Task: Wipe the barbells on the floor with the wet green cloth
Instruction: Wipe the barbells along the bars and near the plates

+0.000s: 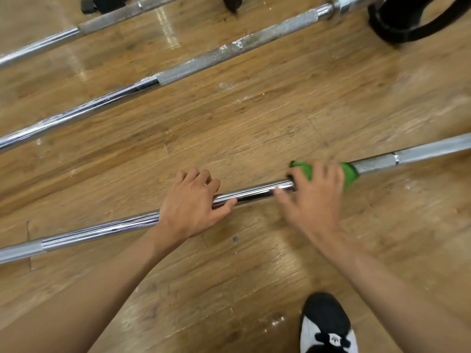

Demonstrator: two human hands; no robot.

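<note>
Lying aslant on the worn, scuffed wood-plank floor point(254, 118), three round steel bars run from lower left up to the right. At the left edge the far barbell point(46, 43) shows smooth chrome that gives way to dull grey knurling. The middle barbell point(198, 62) does the same, with whitish flecks on its rough part. The nearest barbell point(102, 229) starts matte at the left edge and turns to mirror-bright chrome.

On that bright stretch sits the left hand point(191, 202). Its fingers curl over the far side of the bar and its thumb lies along the near side, so it holds the bar.

Just to the right, the right hand point(313, 189), blurred, grips the green cloth point(349, 174). Its fingers are bent down over the fabric and the thumb reaches left onto the chrome. The cloth is bunched and wrapped round the nearest barbell, just where a knurled section begins.

Low on the right stands a black-and-white shoe point(327, 327). At the top right lies a black curved object point(397, 34); I cannot tell what it is.
</note>
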